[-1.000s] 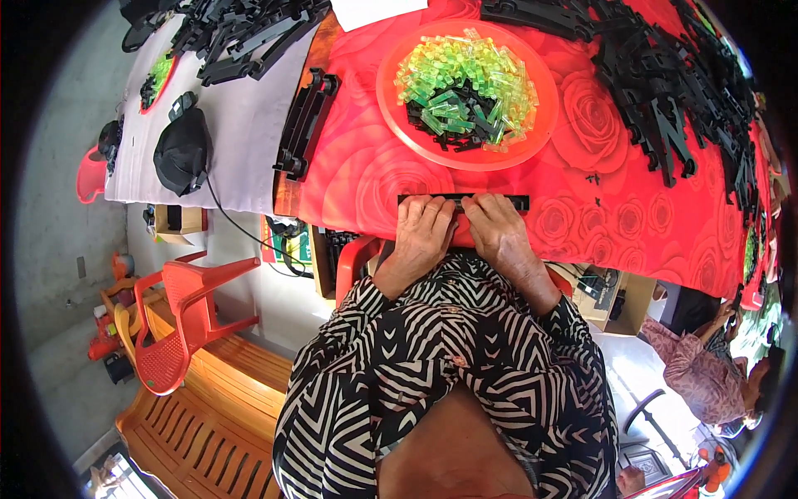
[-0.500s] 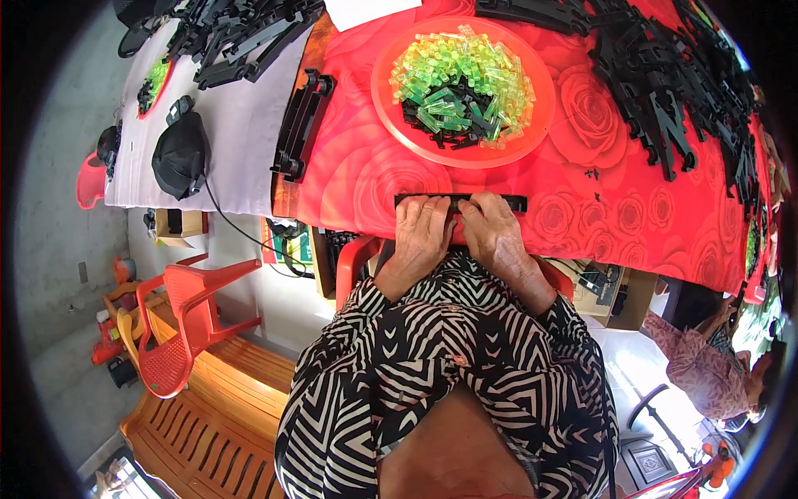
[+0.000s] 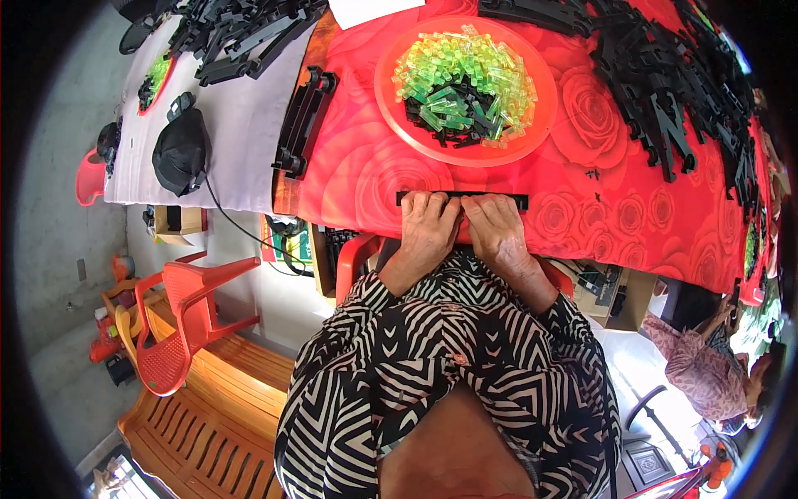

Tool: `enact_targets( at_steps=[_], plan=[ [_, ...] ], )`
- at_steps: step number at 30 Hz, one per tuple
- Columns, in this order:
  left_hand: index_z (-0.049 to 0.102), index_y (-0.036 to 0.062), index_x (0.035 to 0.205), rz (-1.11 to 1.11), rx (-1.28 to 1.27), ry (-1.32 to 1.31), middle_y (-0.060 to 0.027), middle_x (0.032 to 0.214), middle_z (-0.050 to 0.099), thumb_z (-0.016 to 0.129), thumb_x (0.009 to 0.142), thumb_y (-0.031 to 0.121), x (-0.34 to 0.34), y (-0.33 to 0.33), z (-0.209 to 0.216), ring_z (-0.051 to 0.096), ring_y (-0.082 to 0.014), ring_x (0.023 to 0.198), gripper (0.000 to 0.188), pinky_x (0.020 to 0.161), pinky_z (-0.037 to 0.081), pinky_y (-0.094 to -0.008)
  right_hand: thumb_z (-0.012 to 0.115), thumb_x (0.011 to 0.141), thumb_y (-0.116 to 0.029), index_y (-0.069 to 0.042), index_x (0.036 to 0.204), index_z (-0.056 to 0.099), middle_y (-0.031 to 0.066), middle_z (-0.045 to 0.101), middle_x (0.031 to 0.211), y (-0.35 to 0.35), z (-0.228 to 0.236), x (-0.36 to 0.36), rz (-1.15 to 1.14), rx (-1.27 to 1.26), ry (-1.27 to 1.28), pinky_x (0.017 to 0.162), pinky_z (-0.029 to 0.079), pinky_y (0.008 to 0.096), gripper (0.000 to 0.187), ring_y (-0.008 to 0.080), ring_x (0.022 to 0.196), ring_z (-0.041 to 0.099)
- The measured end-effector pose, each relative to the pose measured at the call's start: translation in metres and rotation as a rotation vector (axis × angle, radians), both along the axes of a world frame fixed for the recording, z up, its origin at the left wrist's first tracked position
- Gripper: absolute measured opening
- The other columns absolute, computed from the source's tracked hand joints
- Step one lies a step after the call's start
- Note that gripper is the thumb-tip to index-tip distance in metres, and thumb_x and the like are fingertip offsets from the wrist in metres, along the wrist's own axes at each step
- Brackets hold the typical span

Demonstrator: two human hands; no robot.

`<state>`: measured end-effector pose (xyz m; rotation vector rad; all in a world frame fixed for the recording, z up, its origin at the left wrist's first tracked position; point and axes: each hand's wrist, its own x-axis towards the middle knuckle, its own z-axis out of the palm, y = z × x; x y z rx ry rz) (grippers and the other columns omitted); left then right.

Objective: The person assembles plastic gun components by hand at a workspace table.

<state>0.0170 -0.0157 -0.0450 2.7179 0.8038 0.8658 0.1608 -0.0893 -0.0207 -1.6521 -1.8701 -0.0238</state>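
Note:
A long, narrow black plastic strip lies along the near edge of the red table. My left hand has its fingers bent over the strip's left half. My right hand grips the right half the same way, close beside the left. Both thumbs and most of the strip's middle are hidden under the fingers. Just beyond stands a round red tray. It holds a heap of translucent yellow-green pieces and small black pieces.
Two long black plastic parts lie to the left. Black parts are piled at the right, with another pile at the far left. A black cap rests on the grey cloth. A red chair stands lower left.
My hands have shifted very slightly along the strip, and the fingers are now curled more over it. The strip stays at the table edge.

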Motion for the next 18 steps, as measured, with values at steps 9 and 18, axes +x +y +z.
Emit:
enact_targets(
  at_steps=[9,18],
  plan=[
    [0.063,0.0075,0.098,-0.016,-0.002,-0.012,-0.005,0.091,0.053,0.064,0.073,0.013,0.001,0.005,-0.003,0.05,-0.0244,0.088,0.026,0.081,0.036,-0.0409,0.061,0.075,-0.002,0.002,0.104,0.061,0.0109,0.059,0.093,0.0,-0.004,0.004,0.017,-0.033,0.002,0.081,0.044,0.038,0.03,0.0274,0.087,0.057],
    [0.062,0.0079,0.097,-0.017,0.004,-0.058,-0.0052,0.09,0.055,0.068,0.072,0.008,0.003,0.006,-0.003,0.05,-0.0251,0.085,0.026,0.077,0.036,-0.0408,0.062,0.074,-0.004,0.003,0.109,0.058,0.0139,0.057,0.098,-0.002,-0.017,0.011,0.041,0.036,0.064,0.083,0.044,0.0395,0.036,0.0295,0.09,0.057]
  ],
)
